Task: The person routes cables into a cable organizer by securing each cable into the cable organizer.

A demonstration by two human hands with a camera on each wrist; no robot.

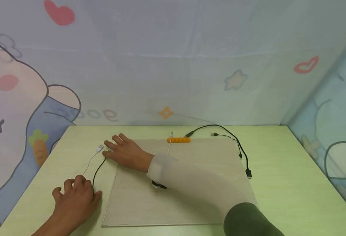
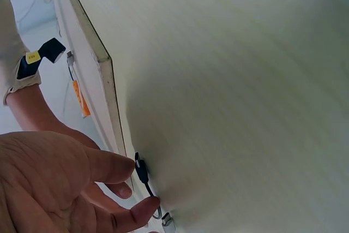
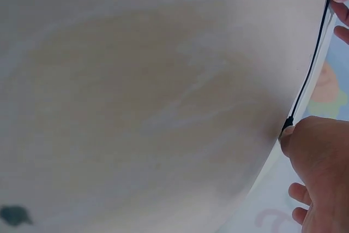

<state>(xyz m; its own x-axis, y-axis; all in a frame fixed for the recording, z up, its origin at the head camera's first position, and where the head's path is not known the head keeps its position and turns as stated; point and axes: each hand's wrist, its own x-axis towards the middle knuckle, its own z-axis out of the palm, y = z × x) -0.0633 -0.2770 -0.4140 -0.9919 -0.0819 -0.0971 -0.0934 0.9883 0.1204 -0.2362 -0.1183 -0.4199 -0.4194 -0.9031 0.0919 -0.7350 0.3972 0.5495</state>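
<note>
A thin black cable (image 1: 96,172) runs beside the left edge of a pale board (image 1: 137,209). My right hand (image 1: 127,154) pinches its far connector (image 3: 288,121), other fingers spread. Near the other end, my left hand (image 1: 75,200) has its thumb right at a dark connector (image 2: 142,170), with a gap between thumb and index finger in the left wrist view. A white cable (image 1: 89,163) with a white USB plug (image 1: 99,148) lies to the left, its lower part hidden by my left hand. A grey-white connector (image 2: 168,223) shows by my left fingertips.
An orange cable holder (image 1: 178,140) sits at the board's far edge, a white plug (image 1: 171,134) across it. Black cables curve along the right side, ending in a large plug (image 1: 248,173) and a small USB plug (image 1: 214,134). My right forearm partly covers a dark item (image 1: 159,185).
</note>
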